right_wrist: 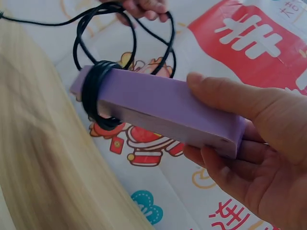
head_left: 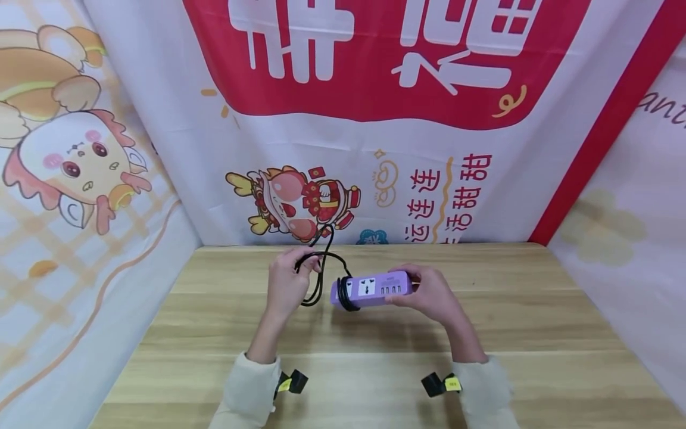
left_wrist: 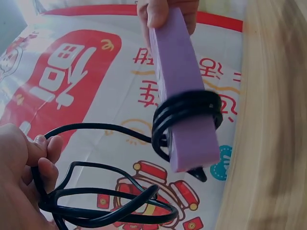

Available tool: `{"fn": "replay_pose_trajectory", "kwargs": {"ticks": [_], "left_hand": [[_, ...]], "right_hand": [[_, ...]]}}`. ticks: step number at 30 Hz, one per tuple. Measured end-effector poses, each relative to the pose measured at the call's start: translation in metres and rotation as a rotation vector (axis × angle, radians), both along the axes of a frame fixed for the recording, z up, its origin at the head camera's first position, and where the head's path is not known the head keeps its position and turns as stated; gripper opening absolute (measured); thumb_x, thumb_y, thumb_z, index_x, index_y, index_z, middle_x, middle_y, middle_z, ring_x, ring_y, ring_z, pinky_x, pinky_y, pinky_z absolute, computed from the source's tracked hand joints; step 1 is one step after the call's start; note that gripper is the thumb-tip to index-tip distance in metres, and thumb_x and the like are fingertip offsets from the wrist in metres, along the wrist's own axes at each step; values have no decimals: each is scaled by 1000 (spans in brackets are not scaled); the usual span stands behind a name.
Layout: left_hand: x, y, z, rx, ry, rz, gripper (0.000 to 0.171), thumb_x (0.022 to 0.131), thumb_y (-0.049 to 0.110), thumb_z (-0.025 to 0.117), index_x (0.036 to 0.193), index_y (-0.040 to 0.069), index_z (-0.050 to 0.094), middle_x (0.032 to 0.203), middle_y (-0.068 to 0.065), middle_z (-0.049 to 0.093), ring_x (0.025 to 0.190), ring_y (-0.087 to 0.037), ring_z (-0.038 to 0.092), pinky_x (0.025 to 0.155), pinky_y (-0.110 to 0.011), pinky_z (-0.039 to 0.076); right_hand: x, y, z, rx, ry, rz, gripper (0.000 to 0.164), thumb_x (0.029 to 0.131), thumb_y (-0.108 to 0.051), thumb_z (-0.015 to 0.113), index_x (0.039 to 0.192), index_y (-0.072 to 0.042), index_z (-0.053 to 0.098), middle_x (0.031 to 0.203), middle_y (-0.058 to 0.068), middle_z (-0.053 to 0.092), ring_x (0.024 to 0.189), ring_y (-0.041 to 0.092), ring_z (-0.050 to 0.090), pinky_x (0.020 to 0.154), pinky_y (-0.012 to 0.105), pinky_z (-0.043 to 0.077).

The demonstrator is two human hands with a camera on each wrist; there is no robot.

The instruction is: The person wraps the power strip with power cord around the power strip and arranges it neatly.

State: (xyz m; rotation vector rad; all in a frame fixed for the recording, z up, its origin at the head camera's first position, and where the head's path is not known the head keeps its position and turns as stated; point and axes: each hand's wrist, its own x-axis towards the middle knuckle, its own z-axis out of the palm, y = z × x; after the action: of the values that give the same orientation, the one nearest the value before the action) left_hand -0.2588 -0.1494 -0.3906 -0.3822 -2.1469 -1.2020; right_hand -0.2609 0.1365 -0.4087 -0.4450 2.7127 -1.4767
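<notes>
My right hand (head_left: pixel 430 292) grips the right end of a purple power strip (head_left: pixel 375 288), thumb along one long side and fingers on the other. White sockets and a row of USB ports face up in the head view. Several turns of black power cord (left_wrist: pixel 187 112) are wound round the strip's far end from that hand. From the windings the cord runs across to my left hand (head_left: pixel 292 280), which pinches it between thumb and fingers. Loose loops of the cord (left_wrist: pixel 112 218) hang about the left fingers. The strip is held over the table, slightly tilted.
A wooden table (head_left: pixel 354 369) spreads below both hands. Behind it hangs a white cloth backdrop (head_left: pixel 343 140) with red print and cartoon figures, meeting the table's back edge. Patterned cloth walls (head_left: pixel 161 262) stand at left and right. A black wrist camera (head_left: pixel 293 381) sits at the left cuff.
</notes>
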Motion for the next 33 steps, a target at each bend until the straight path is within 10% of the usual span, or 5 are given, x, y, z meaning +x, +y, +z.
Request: {"fn": "replay_pose_trajectory", "kwargs": {"ticks": [11, 23, 33], "left_hand": [[11, 13, 3, -43, -4, -93, 11, 91, 4, 69, 99, 1, 75, 70, -6, 73, 81, -25, 70, 109, -52, 41], [15, 20, 3, -1, 39, -96, 13, 85, 2, 73, 98, 1, 76, 83, -12, 77, 97, -36, 67, 100, -55, 45], [16, 23, -3, 94, 35, -166, 11, 87, 0, 71, 96, 3, 76, 74, -5, 73, 82, -20, 65, 76, -23, 48]], "right_hand": [[-2, -14, -8, 104, 97, -95, 56, 73, -26, 90, 122, -13, 66, 114, 11, 70, 97, 23, 67, 83, 37, 59], [-3, -22, -7, 189, 122, -150, 61, 75, -23, 89, 129, -12, 65, 122, 10, 70, 105, 24, 66, 91, 41, 57], [-1, -36, -16, 312, 186, -142, 63, 73, -20, 90, 131, -12, 65, 126, 10, 69, 113, 26, 66, 96, 43, 55]]}}
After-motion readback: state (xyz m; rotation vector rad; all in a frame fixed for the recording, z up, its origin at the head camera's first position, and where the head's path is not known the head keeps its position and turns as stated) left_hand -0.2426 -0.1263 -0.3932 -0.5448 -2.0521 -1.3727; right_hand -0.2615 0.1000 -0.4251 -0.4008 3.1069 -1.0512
